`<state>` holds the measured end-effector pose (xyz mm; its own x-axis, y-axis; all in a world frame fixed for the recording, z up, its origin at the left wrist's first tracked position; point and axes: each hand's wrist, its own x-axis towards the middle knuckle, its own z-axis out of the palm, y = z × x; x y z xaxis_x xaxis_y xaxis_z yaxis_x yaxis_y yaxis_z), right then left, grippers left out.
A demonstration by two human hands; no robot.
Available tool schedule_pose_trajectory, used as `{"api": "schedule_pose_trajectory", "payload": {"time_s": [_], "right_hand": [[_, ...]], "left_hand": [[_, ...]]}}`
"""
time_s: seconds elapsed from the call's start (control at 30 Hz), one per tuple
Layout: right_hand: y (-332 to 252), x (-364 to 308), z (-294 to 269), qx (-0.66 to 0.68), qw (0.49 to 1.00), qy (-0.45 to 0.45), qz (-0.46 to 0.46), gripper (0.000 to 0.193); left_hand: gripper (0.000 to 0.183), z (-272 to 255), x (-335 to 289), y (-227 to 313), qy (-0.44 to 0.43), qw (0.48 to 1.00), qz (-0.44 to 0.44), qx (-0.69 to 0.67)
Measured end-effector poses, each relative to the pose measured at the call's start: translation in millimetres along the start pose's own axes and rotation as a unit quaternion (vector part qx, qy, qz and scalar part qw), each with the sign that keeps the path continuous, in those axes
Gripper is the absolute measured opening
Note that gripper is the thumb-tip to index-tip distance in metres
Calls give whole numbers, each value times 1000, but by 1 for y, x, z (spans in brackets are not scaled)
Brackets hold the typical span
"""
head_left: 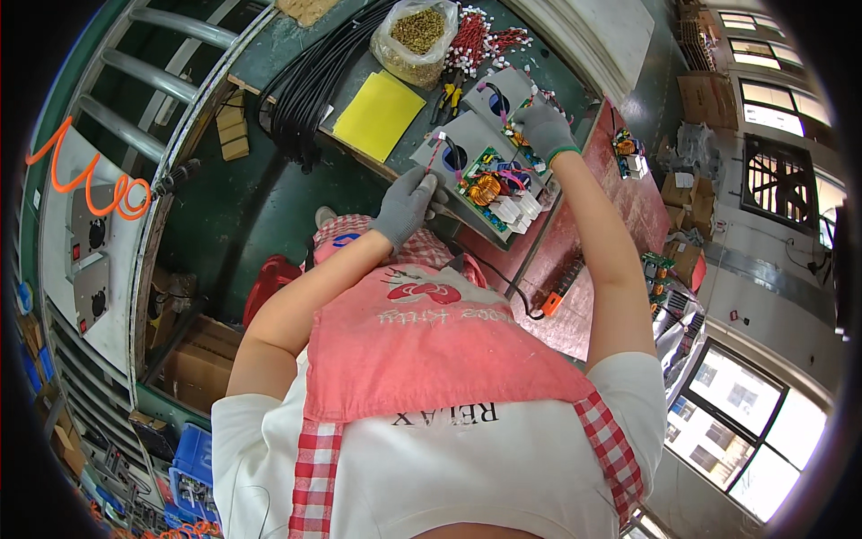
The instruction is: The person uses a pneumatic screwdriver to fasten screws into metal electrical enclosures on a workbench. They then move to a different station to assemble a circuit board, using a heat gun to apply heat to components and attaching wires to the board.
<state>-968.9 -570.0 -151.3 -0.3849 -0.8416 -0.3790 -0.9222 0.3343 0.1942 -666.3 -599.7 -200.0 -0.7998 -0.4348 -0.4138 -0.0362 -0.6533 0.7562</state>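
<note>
My left hand (404, 208), in a grey glove, is at the near left edge of a grey metal plate. Its fingers are pinched on a thin red wire lead (435, 154) with a white connector at its upper end. Beside it on the plate sits a green circuit board (492, 190) with a copper coil, capacitors and pale heat sinks. My right hand (543, 133), also gloved, reaches over a second board (519, 142) behind the first. Its fingers curl downward and closed; what they hold, if anything, is hidden. A black cable loop (455, 154) rises from the near plate.
Around the boards lie a yellow sheet (379, 115), yellow-handled pliers (448, 97), a bag of small brass-coloured parts (417, 36), red wire leads (473, 43) and a black cable bundle (310, 85). Another board (628, 153) stands to the right. A metal roller rack (148, 76) runs along the left.
</note>
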Motion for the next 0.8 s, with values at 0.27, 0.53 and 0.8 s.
{"api": "schedule_pose_trajectory", "payload": {"time_s": [0.27,0.53,0.8], "right_hand": [[-5,29,15,-167,978,-128,-7,24],[-3,30,17,-96,987,-124,-35,21],[9,38,31,-56,990,-128,-33,20]], "left_hand": [[23,-1,7,-3,28,1000,7,5],[23,2,13,-1,64,998,13,-7],[24,6,18,3,76,997,3,5]]}}
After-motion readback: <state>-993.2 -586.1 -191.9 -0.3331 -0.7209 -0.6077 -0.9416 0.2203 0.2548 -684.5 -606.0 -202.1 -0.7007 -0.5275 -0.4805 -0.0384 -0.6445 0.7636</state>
